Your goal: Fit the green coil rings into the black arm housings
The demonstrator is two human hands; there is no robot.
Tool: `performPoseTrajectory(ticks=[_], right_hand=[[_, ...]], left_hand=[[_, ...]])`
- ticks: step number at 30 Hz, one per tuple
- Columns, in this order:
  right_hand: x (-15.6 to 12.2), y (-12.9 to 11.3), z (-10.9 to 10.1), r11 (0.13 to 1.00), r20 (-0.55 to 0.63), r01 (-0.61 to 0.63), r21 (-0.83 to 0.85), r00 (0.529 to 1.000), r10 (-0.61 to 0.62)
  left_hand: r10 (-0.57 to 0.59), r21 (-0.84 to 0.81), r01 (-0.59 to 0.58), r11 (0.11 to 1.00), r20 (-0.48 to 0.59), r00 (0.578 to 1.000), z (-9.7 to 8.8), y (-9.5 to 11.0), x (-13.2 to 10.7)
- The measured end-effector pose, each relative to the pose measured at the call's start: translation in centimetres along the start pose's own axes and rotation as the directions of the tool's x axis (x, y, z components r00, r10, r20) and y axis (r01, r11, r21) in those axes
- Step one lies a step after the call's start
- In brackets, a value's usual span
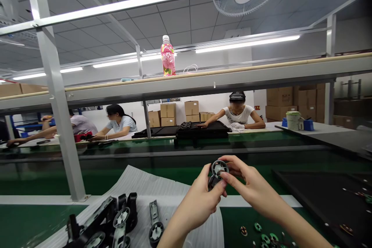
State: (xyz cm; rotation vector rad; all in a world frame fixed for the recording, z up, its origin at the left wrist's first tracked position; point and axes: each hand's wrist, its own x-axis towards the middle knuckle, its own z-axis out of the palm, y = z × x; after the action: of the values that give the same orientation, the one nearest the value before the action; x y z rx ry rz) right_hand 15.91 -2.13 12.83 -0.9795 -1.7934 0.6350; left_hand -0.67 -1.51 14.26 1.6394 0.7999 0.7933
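Note:
Both hands are raised together over the bench, around a grey plastic housing [215,164] with a spoked round ring at its upper end. My left hand [199,195] grips its lower part, thumb in front. At the ring, my right hand [247,182] is closed, with fingers on the far rim and the thumb at the opening. Whether a small part sits under that thumb, I cannot tell. A similar grey and black housing [156,223] lies on the white foam sheet [136,178], left of my left forearm. More black and grey housings [113,221] are piled further left.
Several small green round circuit boards [266,237] lie below my right forearm. On the right, a black tray [316,193] holds more small parts. A green conveyor belt [171,170] runs across, with co-workers beyond it. A metal post [59,97] and overhead shelf [247,73] frame the bench.

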Motion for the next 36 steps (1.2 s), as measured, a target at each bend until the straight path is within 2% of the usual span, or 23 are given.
performPoseTrajectory(ticks=[9, 17, 25, 29, 32, 36], right_hand=[[0.2, 0.2, 0.2, 0.996, -0.074, 0.005, -0.092, 0.997, -0.012], [0.4, 0.7, -0.2, 0.992, 0.013, -0.012, 0.123, 1.0, 0.01], [0.5, 1.1, 0.5, 0.912, -0.03, -0.099, 0.399, 0.992, 0.121], [0.8, 1.6, 0.7, 0.895, -0.027, -0.127, 0.429, 0.988, 0.153], [0.8, 1.6, 0.6, 0.894, -0.009, -0.144, 0.424, 0.987, 0.163], [0.5, 1.8, 0.2, 0.891, 0.08, -0.178, 0.417, 0.984, 0.159]], left_hand=[[0.064, 0.034, -0.063, 0.997, -0.025, 0.998, 0.2, -0.9, 0.2], [0.06, 0.066, -0.058, 0.996, -0.026, 0.998, 0.2, -0.6, 0.2], [0.137, 0.303, -0.115, 0.946, -0.053, 0.989, 0.2, 0.2, -0.5], [0.156, 0.377, -0.123, 0.918, -0.057, 0.986, 0.0, 0.1, -0.6], [0.123, 0.392, -0.099, 0.915, -0.037, 0.992, -0.1, 0.0, -0.7], [0.064, 0.482, -0.027, 0.876, -0.06, 0.996, -0.2, -0.4, -0.8]])
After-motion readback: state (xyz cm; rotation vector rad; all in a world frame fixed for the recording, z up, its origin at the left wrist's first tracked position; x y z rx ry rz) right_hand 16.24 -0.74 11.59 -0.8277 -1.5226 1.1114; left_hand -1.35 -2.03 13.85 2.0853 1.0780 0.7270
